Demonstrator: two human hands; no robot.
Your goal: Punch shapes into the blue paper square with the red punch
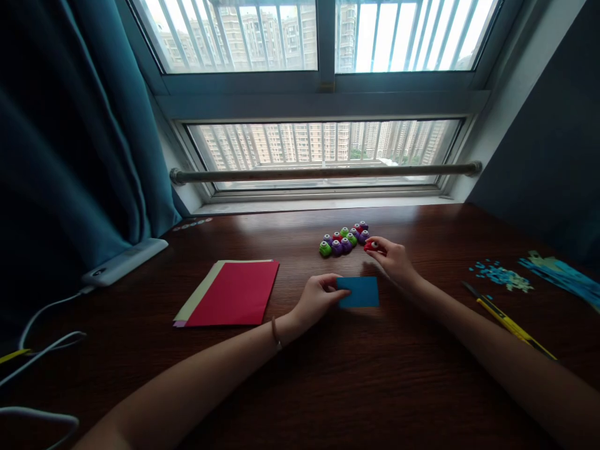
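My left hand (320,295) pinches the left edge of a small blue sheet of paper (360,292) between thumb and fingers, just above the table. Farther right, my right hand (392,257) is closed at the fingertips on a small red craft piece (371,246) with a white, eye-like round on it. Beside it stands a cluster of similar purple, green and red craft pieces (345,245), each topped with a white round. What they are made of is too small to tell.
A stack of red and pale paper (234,292) lies left. To the right are a yellow craft knife (513,325), blue and cream paper bits (504,275) and paper strips (562,278). A white power strip (126,261) with cables sits by the curtain (84,137); a rail (323,174) crosses the window.
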